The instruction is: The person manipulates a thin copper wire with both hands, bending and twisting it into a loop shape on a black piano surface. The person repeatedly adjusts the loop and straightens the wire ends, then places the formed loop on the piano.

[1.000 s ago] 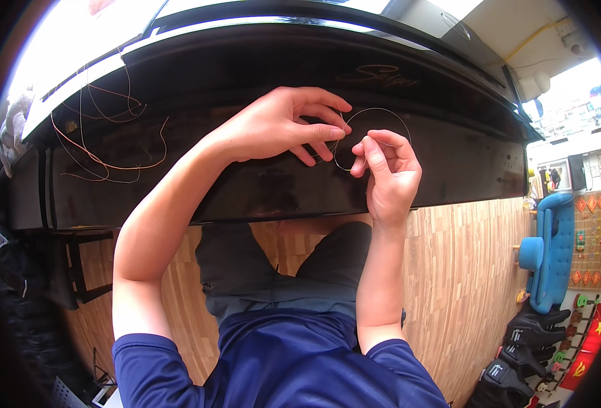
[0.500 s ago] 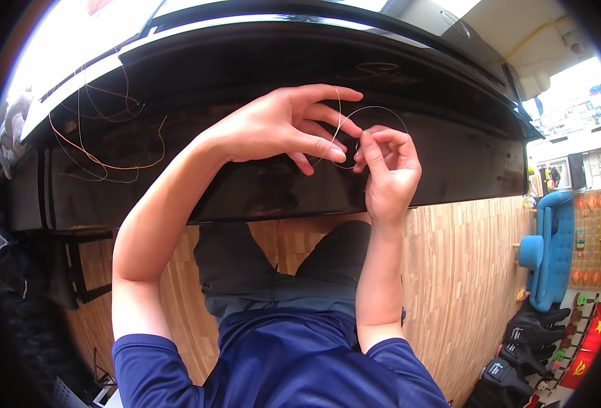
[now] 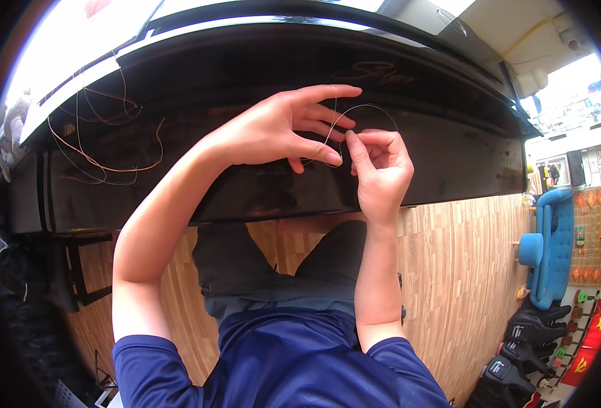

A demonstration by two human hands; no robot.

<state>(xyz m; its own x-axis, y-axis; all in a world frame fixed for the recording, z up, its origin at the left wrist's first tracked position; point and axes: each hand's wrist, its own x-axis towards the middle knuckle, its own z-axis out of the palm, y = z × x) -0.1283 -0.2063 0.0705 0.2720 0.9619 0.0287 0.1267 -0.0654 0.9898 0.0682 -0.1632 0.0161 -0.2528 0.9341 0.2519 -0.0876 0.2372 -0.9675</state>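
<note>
A thin pale wire (image 3: 368,105) is bent into loops between my two hands, in front of a black glossy piano-like front. My left hand (image 3: 283,132) is turned palm inward with its fingers spread, and the wire is looped round them, passing over the index finger and by the thumb tip. My right hand (image 3: 383,173) pinches part of the wire between thumb and index finger, close to the left fingertips. One arc of the wire rises behind the right fingers. Just where the wire ends is too fine to make out.
The black piano-like body (image 3: 463,149) spans the space ahead. Several loose coppery and pale wires (image 3: 110,168) hang or lie on its left part. Wooden floor (image 3: 457,251) lies below. At the far right stand a blue sofa (image 3: 552,251) and black bags (image 3: 508,374).
My right hand has moved slightly left, still pinching the wire. The wire's arc has shifted left with it. My left hand has barely moved.
</note>
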